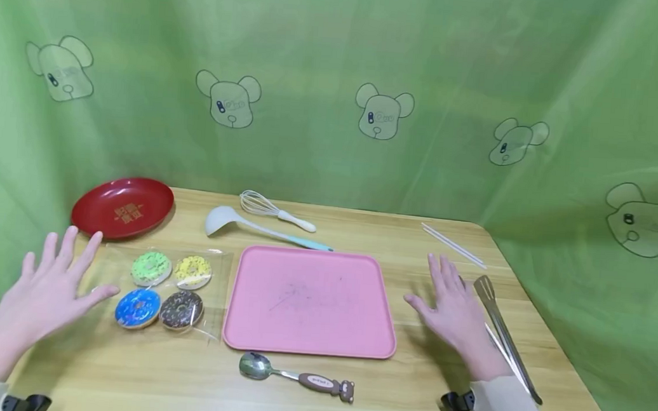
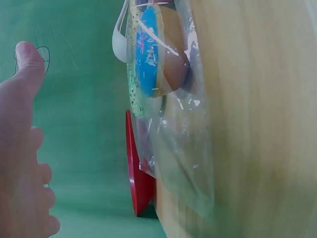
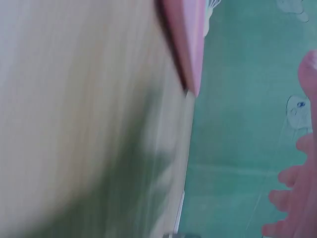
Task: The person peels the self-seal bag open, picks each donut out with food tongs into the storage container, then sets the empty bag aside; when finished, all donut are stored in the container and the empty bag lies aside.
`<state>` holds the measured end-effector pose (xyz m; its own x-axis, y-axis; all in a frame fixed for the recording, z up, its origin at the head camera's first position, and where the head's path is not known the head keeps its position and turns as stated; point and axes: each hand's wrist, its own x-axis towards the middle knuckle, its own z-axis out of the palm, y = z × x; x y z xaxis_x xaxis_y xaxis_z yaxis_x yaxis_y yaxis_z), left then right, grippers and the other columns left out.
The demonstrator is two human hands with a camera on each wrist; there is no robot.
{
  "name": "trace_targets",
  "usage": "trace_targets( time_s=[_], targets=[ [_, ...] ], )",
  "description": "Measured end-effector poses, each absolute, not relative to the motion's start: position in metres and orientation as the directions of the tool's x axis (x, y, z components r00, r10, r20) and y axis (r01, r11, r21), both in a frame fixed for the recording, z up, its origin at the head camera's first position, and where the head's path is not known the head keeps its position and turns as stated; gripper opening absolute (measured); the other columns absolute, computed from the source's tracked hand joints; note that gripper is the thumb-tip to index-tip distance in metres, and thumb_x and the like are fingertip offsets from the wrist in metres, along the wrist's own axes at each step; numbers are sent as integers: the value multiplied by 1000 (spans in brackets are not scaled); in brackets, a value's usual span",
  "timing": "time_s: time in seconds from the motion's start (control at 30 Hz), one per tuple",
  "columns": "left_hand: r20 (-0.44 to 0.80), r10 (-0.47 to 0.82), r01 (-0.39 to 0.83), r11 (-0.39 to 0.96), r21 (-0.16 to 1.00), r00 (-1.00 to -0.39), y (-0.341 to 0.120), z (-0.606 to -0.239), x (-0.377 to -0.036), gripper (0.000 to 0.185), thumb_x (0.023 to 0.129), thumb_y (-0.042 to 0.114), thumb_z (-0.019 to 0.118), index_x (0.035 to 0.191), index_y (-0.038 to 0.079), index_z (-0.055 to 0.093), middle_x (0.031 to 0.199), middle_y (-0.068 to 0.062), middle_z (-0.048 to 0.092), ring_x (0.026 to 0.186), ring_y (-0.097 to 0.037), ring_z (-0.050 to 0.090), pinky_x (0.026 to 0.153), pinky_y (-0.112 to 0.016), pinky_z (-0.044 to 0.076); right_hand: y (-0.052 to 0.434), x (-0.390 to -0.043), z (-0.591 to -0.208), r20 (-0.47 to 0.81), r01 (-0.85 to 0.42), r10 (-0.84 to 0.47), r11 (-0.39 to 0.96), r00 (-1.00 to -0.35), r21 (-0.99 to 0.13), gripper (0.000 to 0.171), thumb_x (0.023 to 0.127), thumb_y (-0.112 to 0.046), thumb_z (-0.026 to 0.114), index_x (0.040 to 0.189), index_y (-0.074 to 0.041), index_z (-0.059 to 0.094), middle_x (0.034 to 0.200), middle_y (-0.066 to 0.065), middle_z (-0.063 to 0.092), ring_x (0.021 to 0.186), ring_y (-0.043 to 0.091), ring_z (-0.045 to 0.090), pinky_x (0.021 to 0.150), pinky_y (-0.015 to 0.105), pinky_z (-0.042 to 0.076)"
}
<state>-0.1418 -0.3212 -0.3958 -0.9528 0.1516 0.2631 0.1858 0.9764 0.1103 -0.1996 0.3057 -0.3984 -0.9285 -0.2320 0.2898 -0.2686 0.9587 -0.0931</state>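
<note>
My left hand [image 1: 50, 294], fingers spread and holding nothing, hovers at the left beside a clear plastic bag [image 1: 217, 287]. In the bag lie toy donuts: a green one [image 1: 142, 267], a yellow one [image 1: 192, 271], a blue one [image 1: 129, 312] and a dark brown one [image 1: 174, 312]. The left wrist view shows the same hand [image 2: 20, 129] above the table beside the blue donut [image 2: 147, 54]. On the other side, my right hand [image 1: 458, 310] hovers with fingers extended, nothing in it, between a pink tray [image 1: 309, 325] and a slotted metal utensil [image 1: 505, 339]. The utensil's other parts are partly hidden by the arm.
A red plate [image 1: 154, 203] stands at the back left. Behind the tray lie a whisk [image 1: 296, 220] and a white ladle [image 1: 222, 219] with a turquoise handle end. Two pale sticks [image 1: 452, 245] lie back right. A spoon [image 1: 257, 367] with a brown bear handle lies in front. Green curtains surround the table.
</note>
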Motion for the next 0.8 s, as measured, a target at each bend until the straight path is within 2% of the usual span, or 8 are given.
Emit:
trace_targets(
  time_s=[0.1, 0.2, 0.3, 0.47, 0.63, 0.8],
  targets=[
    [247, 161, 208, 961, 180, -956, -320, -400, -142, 92, 89, 51, 52, 148, 13, -8, 148, -19, -22, 130, -39, -26, 99, -58, -18, 291, -196, -393, 287, -284, -214, 931, -934, -228, 87, 90, -54, 49, 149, -12, 3, 151, 22, 13, 133, 44, 21, 102, 63, 19],
    [229, 178, 242, 926, 291, -957, -319, -407, -140, 92, 90, 44, 55, 147, 9, -10, 146, -19, -26, 129, -38, -30, 99, -51, -23, 271, -191, -386, 264, -276, -187, 892, -946, -357, 84, 90, -53, 49, 150, -14, 5, 149, 21, 19, 128, 47, 30, 100, 62, 26],
    [187, 179, 244, 869, 430, -966, -317, -412, -138, 94, 91, 38, 57, 146, 7, -13, 143, -19, -33, 126, -36, -35, 95, -60, -20, 244, -186, -379, 229, -257, -162, 833, -960, -491, 79, 91, -52, 49, 150, -17, 8, 147, 22, 26, 125, 46, 36, 99, 61, 30],
    [60, 167, 171, 802, 573, -984, -308, -419, -137, 95, 93, 38, 54, 142, 3, -19, 135, -17, -42, 122, -33, -41, 89, -71, -12, 191, -176, -369, 226, -267, -149, 662, -963, -700, 71, 91, -49, 50, 146, -12, 24, 140, 16, 41, 125, 32, 42, 102, 50, 33],
    [-25, 191, 136, 780, 611, -981, -304, -429, -137, 98, 92, 42, 54, 141, -3, -18, 134, -23, -42, 120, -42, -40, 90, -70, -14, 137, -167, -365, 277, -362, -236, 529, -931, -767, 54, 91, -31, 59, 136, -6, 42, 122, 15, 58, 110, 25, 56, 91, 42, 46],
    [-82, 224, 120, 757, 643, -971, -310, -438, -135, 97, 92, 40, 54, 141, -4, -17, 134, -32, -36, 118, -51, -37, 89, -70, -16, 92, -154, -369, 183, -367, -412, 429, -893, -825, 41, 92, -28, 58, 125, -3, 54, 110, 9, 64, 97, 18, 61, 83, 31, 50]
  ],
)
